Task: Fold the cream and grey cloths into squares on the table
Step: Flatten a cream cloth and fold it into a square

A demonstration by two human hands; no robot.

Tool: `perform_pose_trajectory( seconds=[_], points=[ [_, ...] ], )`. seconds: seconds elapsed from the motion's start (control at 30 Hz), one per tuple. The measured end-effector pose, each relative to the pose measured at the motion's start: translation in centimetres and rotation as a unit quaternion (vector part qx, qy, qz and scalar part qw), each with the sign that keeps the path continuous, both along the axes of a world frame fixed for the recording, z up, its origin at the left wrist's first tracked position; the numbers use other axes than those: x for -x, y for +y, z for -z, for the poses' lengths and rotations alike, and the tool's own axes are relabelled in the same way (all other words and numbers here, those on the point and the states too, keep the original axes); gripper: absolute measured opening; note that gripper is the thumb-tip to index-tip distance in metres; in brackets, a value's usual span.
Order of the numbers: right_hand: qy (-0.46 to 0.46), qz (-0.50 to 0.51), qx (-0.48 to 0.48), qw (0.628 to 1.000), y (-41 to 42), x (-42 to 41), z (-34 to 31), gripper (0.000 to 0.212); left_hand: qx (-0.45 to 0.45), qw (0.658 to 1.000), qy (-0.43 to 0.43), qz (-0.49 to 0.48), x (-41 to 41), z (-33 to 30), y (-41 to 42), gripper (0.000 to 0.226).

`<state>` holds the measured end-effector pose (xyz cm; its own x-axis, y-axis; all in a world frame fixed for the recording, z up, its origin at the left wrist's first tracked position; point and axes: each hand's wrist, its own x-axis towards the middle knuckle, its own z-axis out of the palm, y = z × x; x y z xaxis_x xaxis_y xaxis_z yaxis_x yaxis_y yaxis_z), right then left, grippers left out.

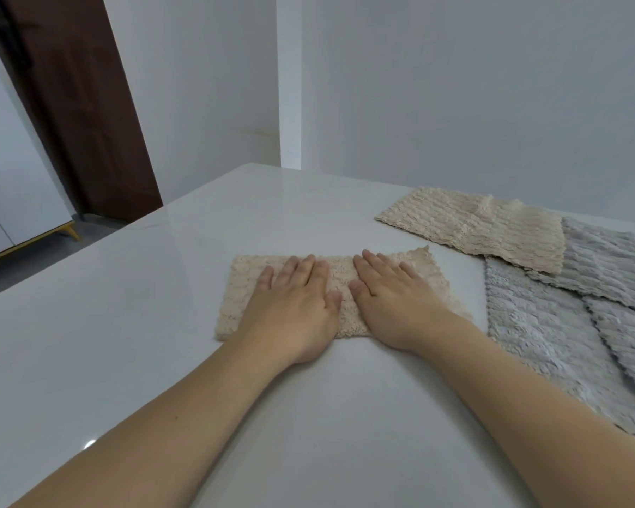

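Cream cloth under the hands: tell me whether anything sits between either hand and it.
Nothing visible does. The left hand and right hand both lie flat with straight fingers directly on the cream cloth, pressing it onto the table. The other cream cloth and the grey cloths lie apart to the right.

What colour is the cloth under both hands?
Cream cloth, fluffy-textured; the head view shows it.
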<state>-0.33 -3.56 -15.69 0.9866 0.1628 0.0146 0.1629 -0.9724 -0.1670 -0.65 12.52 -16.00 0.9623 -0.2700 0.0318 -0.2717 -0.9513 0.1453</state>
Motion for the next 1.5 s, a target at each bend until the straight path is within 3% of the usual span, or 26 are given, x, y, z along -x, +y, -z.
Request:
perform_pose_trajectory(
  seconds=[0.27,0.43,0.6,0.73,1.0,1.23,1.33,1.4,1.5],
  points=[
    [0.035,0.032,0.010,0.999,-3.0,-0.3,-0.2,0.057,0.006,0.999,0.029,-0.028,-0.3,-0.2,3.2,0.059],
    [0.040,0.101,0.105,0.989,-5.7,0.8,-1.9,0.061,-0.047,0.991,0.078,-0.095,-0.2,-1.7,6.6,0.063],
    [-0.036,0.031,-0.018,0.999,-0.4,0.2,-3.3,0.053,0.016,0.998,-0.058,-0.029,-0.8,-3.1,0.6,0.057],
    [-0.017,0.049,-0.020,0.998,0.6,0.3,0.2,0.054,0.013,0.999,-0.005,-0.045,-1.5,0.2,-0.9,0.059],
    [0.011,0.046,-0.014,0.999,-0.8,-0.2,0.1,0.056,0.005,0.999,0.010,-0.039,-1.7,0.2,0.4,0.062],
    [0.059,0.124,0.000,0.991,-5.0,-0.4,-0.7,0.058,0.001,0.990,0.044,-0.136,-2.0,-0.4,6.8,0.064],
    [-0.012,0.148,0.028,0.989,-4.3,-0.3,-2.1,0.057,0.002,0.990,-0.007,-0.142,-1.4,-2.1,4.5,0.063],
    [-0.074,0.110,-0.033,0.991,-2.2,0.3,-2.4,0.054,0.025,0.994,-0.046,-0.100,-0.8,-2.1,1.4,0.061],
    [-0.045,0.049,-0.031,0.997,0.1,1.2,-0.8,0.052,0.012,0.998,-0.023,-0.055,-0.7,-0.1,-1.0,0.061]
  ],
)
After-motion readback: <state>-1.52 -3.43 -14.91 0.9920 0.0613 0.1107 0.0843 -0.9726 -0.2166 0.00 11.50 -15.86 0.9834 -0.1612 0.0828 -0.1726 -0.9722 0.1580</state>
